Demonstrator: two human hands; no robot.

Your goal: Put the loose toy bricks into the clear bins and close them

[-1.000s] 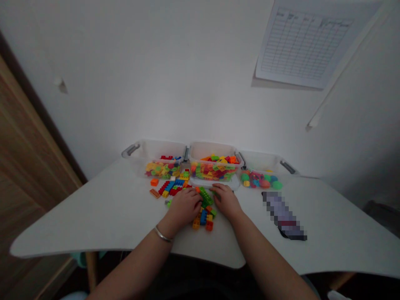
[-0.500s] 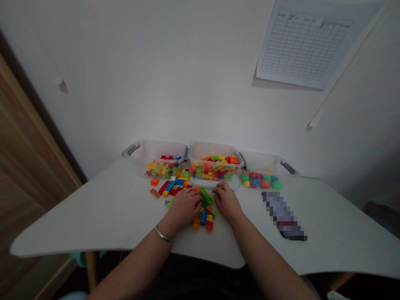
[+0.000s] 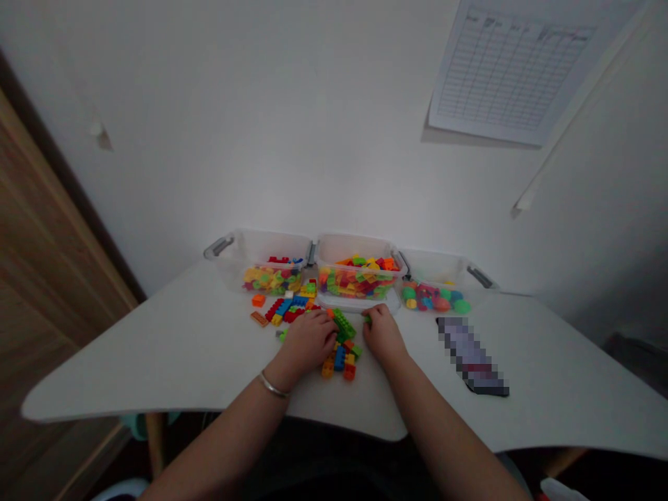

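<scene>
My left hand (image 3: 312, 339), with a bangle at the wrist, is closed over the pile, its curled fingertips against the left side of a long green building brick (image 3: 343, 324). Part of that brick is behind the fingers. Just right of it, my right hand (image 3: 384, 335) pinches a small green building brick (image 3: 367, 319), mostly covered by the fingers. Below the long brick lies a joined group of blue, orange and red bricks (image 3: 339, 358). To the left of my left hand are loose red, blue and yellow bricks (image 3: 282, 310).
Three clear plastic boxes stand along the wall: a left box (image 3: 245, 243), a middle box (image 3: 355, 245) and a right box (image 3: 438, 261), each with colourful pieces inside. A lid (image 3: 389, 303) lies before the middle one. A pixelated flat object (image 3: 472, 358) lies to the right.
My right hand has moved slightly right, away from the long green brick, and the small green brick now shows in its fingers. My left hand stays in nearly the same place.
</scene>
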